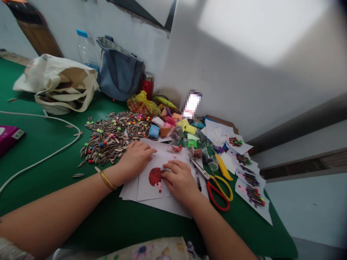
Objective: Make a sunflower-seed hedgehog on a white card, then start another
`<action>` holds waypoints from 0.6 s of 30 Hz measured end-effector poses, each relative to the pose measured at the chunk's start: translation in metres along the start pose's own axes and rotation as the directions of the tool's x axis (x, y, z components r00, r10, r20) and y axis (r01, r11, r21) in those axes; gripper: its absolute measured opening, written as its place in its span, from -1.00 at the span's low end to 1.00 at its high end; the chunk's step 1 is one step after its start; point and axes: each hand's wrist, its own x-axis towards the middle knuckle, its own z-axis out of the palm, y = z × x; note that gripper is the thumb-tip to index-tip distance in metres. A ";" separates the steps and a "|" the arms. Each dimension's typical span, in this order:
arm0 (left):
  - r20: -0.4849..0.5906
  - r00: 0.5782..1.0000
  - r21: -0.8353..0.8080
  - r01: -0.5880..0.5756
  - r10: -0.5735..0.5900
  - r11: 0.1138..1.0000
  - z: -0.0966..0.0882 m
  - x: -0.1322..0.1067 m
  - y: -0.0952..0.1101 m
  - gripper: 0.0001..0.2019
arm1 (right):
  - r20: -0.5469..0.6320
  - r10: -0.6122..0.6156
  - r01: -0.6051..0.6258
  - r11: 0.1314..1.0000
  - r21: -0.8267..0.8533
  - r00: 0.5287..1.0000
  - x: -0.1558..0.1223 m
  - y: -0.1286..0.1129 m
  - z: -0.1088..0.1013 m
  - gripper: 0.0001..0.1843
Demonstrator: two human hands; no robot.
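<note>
A red-brown clay hedgehog (155,176) with a pink face lies on a small white paper (143,193), on top of a stack of larger sheets. My left hand (137,159) lies over the paper's upper left, its fingers stretched to the right and holding nothing. At the hedgehog's right edge, the fingers of my right hand (180,178) are curled together around a small dark bit that I cannot make out. Beside my left hand spreads a heap of striped sunflower seeds (108,141) with coloured clay balls among them.
Scissors (214,180) and a yellow cutter (223,167) lie right of the sheets. Behind are clay packets (165,130) and a lit phone (192,104). Seed-covered hedgehog cards (252,195) line the right edge. Bags (119,72) and a white cable (54,151) occupy the left.
</note>
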 end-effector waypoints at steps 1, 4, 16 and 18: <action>0.000 1.000 0.000 0.000 0.000 1.000 0.000 0.000 0.000 -0.72 | 0.000 0.000 0.000 1.000 -0.001 1.000 0.000 0.000 0.000 -0.82; 0.000 1.000 0.001 -0.001 0.001 1.000 0.001 0.000 -0.001 -0.73 | -0.010 -0.004 0.004 1.000 -0.007 1.000 -0.001 0.001 -0.003 -0.81; -0.001 1.000 0.015 -0.006 0.006 1.000 0.001 0.000 0.000 -0.73 | 0.129 -0.120 0.130 0.989 -0.076 0.984 -0.008 0.014 -0.023 -0.75; -0.003 1.000 0.003 -0.008 0.008 1.000 0.001 0.000 0.000 -0.73 | 0.145 -0.117 0.131 0.988 -0.086 0.982 -0.008 0.013 -0.023 -0.75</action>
